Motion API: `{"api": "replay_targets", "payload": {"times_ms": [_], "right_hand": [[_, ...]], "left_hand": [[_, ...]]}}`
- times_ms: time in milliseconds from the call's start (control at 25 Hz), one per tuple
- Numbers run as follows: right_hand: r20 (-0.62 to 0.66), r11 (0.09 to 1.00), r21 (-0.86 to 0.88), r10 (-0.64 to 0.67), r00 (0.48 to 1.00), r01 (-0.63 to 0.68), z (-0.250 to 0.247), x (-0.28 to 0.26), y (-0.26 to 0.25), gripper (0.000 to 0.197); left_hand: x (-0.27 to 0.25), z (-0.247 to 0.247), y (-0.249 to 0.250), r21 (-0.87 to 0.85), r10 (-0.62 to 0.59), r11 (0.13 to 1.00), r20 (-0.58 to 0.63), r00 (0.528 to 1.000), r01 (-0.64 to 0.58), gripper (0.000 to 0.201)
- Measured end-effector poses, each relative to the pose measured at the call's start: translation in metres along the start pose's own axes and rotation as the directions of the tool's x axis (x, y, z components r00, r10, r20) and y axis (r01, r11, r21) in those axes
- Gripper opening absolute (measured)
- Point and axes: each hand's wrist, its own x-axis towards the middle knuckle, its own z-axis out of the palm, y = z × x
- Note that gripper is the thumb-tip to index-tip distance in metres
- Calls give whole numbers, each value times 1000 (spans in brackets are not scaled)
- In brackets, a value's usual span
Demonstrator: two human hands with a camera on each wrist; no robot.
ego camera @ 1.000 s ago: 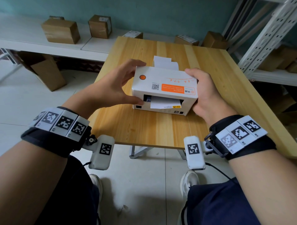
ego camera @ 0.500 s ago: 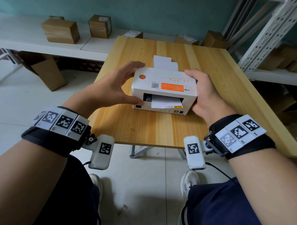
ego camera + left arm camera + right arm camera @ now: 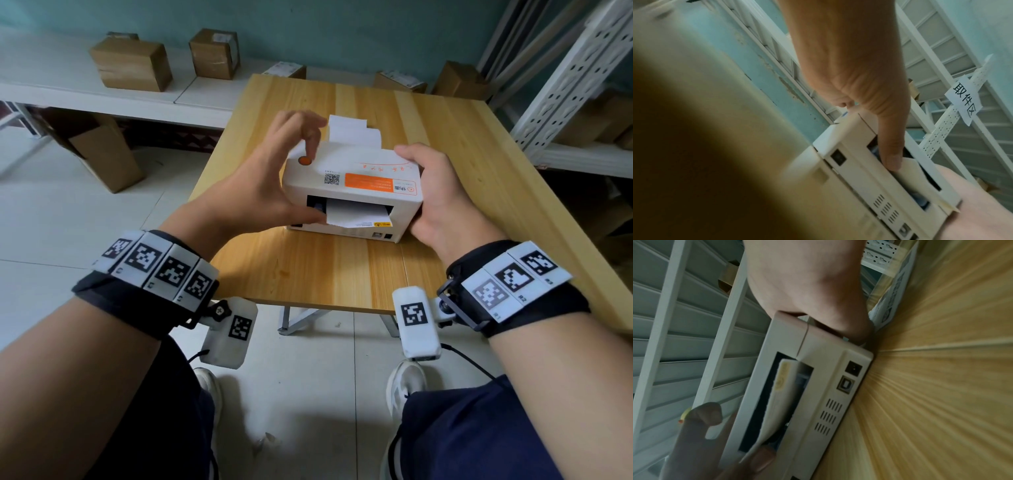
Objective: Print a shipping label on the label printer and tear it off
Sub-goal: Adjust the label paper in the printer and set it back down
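A white label printer (image 3: 352, 186) with an orange sticker stands mid-table. A white label (image 3: 356, 214) sticks out of its front slot. My left hand (image 3: 308, 183) spans the printer's left end. Its thumb (image 3: 892, 155) lies against the label's left edge (image 3: 920, 175), and its curled index fingertip sits on top beside the round orange button (image 3: 303, 160). My right hand (image 3: 431, 192) grips the printer's right end, thumb on top, other fingers hidden behind it. The right wrist view shows the printer's front (image 3: 818, 369) with the label (image 3: 777, 394) curling out.
A stack of blank labels (image 3: 352, 132) stands behind the printer on the wooden table (image 3: 308, 274). Cardboard boxes (image 3: 132, 63) sit on the white shelf at the far left and along the table's back edge. White metal racking (image 3: 565, 85) stands at the right.
My left fingers have lifted off the printer's top back edge, and the index finger now curls down beside the orange button. The left thumb has slid right to the label's edge. The right hand keeps its grip.
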Motion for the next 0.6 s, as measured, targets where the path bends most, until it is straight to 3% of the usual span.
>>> {"api": "replay_targets", "payload": {"times_ms": [80, 240, 440, 600], "right_hand": [[14, 1000, -15, -4, 1000, 5, 0, -1, -1, 45], [7, 999, -36, 3, 1000, -3, -1, 0, -1, 27], [-10, 999, -41, -1, 1000, 1, -1, 2, 0, 25], [0, 1000, -30, -2, 1000, 2, -1, 1, -1, 38]], "left_hand": [[2, 3, 3, -20, -1, 1000, 31, 1000, 2, 50], [3, 5, 9, -39, 45, 998, 110, 993, -41, 20], [3, 2, 10, -55, 79, 996, 143, 987, -72, 12], [2, 0, 7, -58, 57, 997, 163, 985, -48, 9]]}}
